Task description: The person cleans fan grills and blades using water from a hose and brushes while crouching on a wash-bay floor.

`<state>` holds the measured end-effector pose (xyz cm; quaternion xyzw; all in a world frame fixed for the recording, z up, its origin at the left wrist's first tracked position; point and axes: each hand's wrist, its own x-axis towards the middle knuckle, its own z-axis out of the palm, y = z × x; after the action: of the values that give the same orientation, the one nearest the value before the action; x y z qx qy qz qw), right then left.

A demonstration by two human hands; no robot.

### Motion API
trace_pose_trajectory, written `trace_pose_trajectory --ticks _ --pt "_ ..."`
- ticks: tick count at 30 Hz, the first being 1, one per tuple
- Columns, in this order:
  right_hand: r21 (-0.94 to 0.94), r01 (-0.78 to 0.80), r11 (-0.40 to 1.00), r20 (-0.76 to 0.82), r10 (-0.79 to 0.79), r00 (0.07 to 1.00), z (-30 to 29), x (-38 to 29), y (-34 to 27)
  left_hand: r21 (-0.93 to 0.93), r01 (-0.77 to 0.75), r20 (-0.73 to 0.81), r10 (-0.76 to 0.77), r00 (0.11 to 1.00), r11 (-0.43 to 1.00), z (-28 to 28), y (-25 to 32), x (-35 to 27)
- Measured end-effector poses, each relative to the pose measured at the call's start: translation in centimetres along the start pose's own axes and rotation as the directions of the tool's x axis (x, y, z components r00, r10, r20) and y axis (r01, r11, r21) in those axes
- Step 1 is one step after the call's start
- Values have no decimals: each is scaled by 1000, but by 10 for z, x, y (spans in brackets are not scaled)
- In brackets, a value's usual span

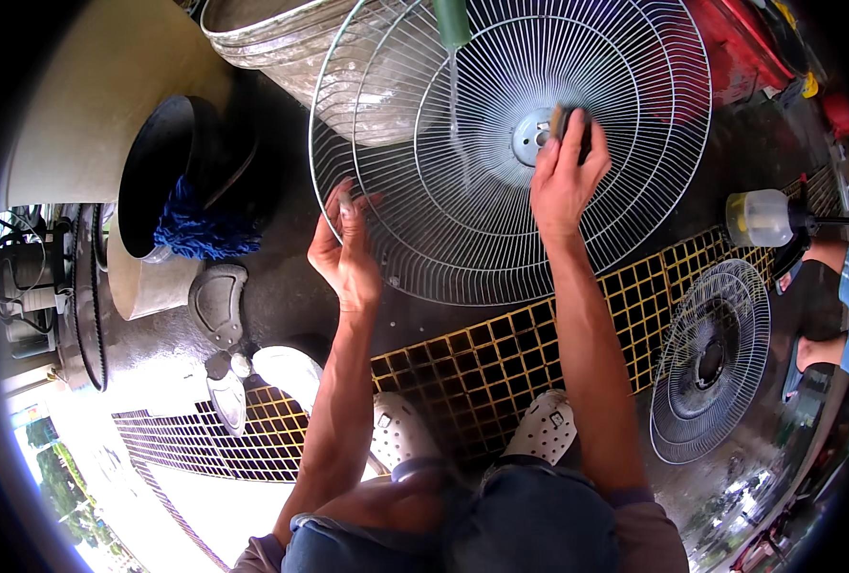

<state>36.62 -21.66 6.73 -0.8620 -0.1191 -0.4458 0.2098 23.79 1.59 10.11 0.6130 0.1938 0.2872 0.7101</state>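
Observation:
A large round wire fan grille (467, 236) tilts in front of me, with a pale metal hub plate (528, 136) at its centre. My left hand (347, 247) pinches the grille's rim at its lower left. In my right hand (571, 172) is a small dark scrubbing sponge (562, 118), pressed by the hub; most of it is hidden by the fingers. From a green hose (451, 25) at the top, a thin stream of water runs down onto the wires left of the hub.
A yellow floor grating (467, 351) crosses the wet floor near my clogs. To the right lie a second fan grille (711, 362) and a spray bottle (757, 218), beside another person's legs (825, 351). At left are fan blades (216, 304), a dark bucket (155, 179) and a blue mop head (202, 225).

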Motion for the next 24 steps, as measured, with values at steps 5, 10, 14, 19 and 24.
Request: trace_pose_trajectory --ticks 5,10,14,19,24 --pt "74 39 997 -77 -33 996 19 -12 -79 16 29 14 -29 999 999 1 5 0" --pt "496 227 838 58 -292 955 3 -42 -156 -16 -17 21 17 1000 1000 -10 -8 2" --pt "424 417 804 -82 -424 902 25 10 -76 -39 69 81 -66 995 997 -4 -4 1" --pt "209 -90 974 0 92 996 23 31 -65 61 9 160 -19 987 998 17 1 2" --pt "438 155 886 163 -248 955 10 -27 -145 95 82 88 -91 992 992 -6 -31 -10"
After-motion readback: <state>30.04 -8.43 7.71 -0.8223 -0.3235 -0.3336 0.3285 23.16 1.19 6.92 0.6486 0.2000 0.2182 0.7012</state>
